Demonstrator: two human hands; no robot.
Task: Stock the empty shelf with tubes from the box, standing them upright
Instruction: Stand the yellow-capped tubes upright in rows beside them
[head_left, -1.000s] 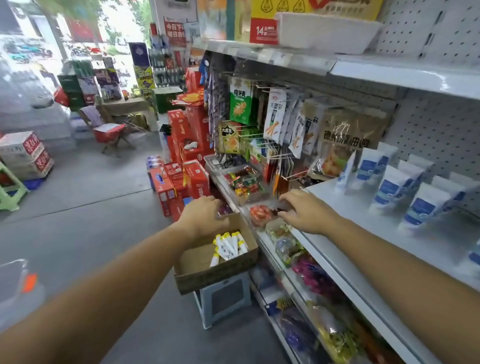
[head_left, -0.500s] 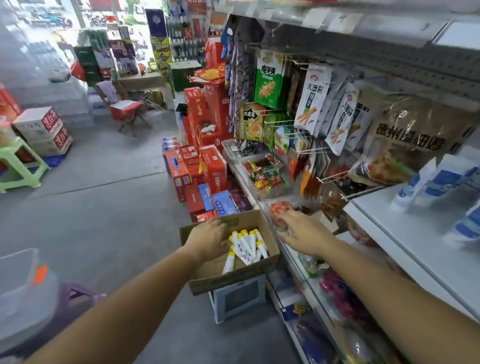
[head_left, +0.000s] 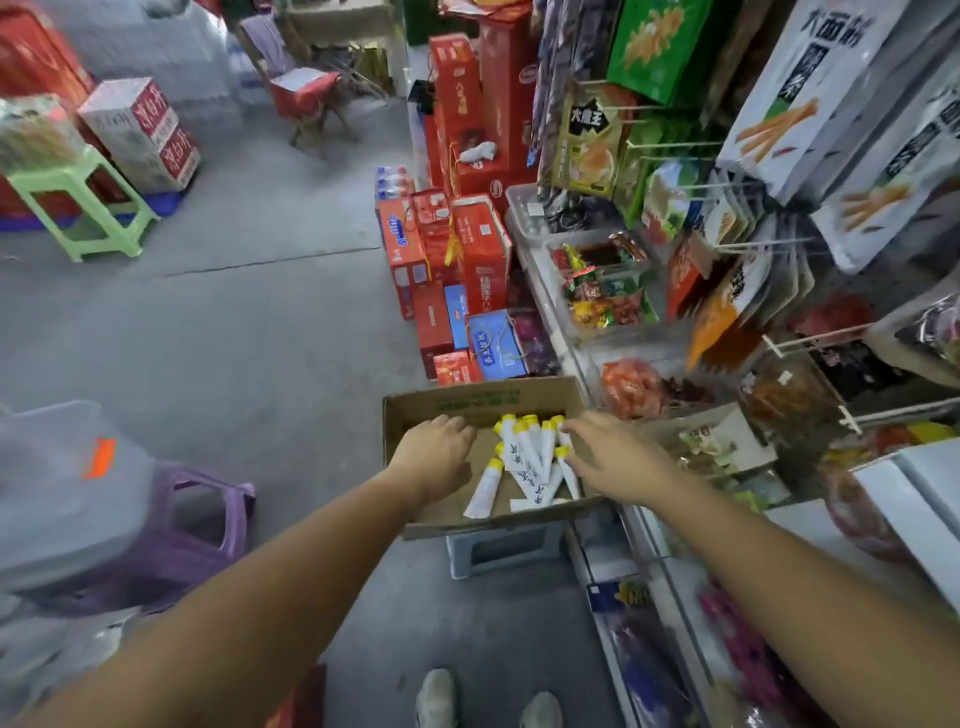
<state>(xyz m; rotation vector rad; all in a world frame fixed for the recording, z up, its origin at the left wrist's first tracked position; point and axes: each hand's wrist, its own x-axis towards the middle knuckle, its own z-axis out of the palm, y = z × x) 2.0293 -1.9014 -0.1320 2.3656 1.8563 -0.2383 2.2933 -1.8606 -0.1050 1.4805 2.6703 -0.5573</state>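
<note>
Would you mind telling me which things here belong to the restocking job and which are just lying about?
Job: cardboard box, yellow-capped tubes, left hand, right hand, white shelf.
Lying about: green stool, purple stool, red cartons, hanging snack packets.

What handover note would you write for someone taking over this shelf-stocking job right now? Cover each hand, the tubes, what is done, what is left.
Left hand: palm down inside the cardboard box, beside the yellow-capped tubes, holding nothing.
Right hand: open, fingertips touching the tubes, none gripped.
Tubes: lying loose in the box, which sits on a small stool.
Done: cannot tell; only a corner of the white shelf shows.
Left: grip tubes, stand them upright on the shelf.
</note>
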